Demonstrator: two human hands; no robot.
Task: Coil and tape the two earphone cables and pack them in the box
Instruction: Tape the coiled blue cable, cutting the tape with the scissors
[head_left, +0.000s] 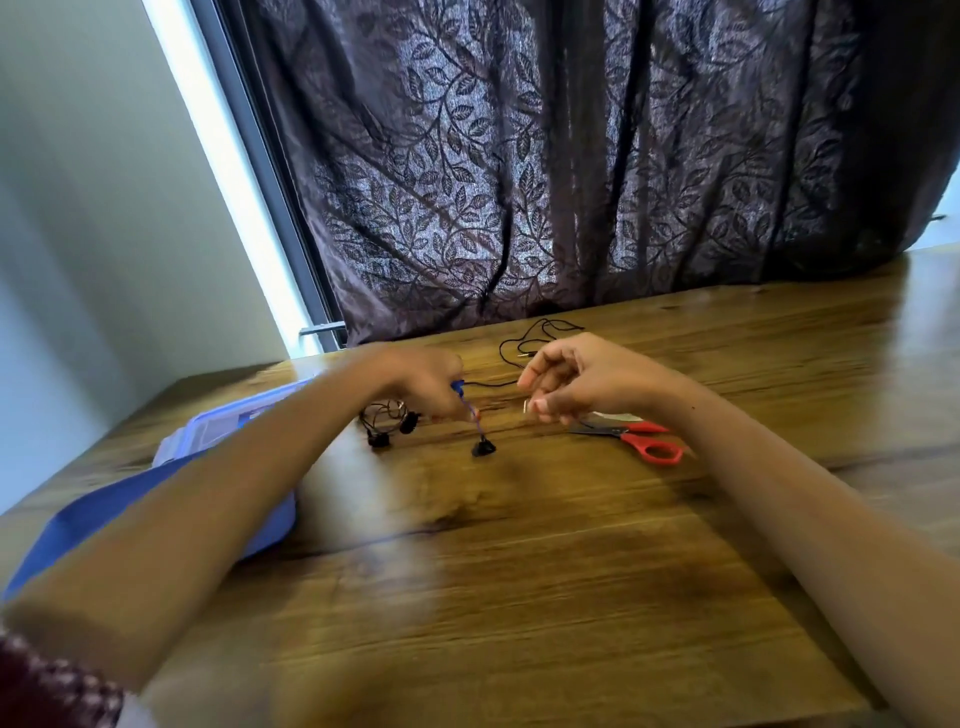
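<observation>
My left hand grips a blue-and-black earphone cable; one black earbud dangles below it on a purple strand. The thin black cable runs right to the curled fingertips of my right hand, which seems to pinch it, then loops on the table behind that hand. A small metal plug shows by my right thumb. A second earphone lies loosely coiled just left of my left hand, with its black buds beside it. The blue plastic box stands at the left, partly hidden by my left forearm.
Red-handled scissors lie right of my right hand, with something white under the blades. The box's blue lid lies near the table's left edge. A dark leaf-patterned curtain hangs along the far edge.
</observation>
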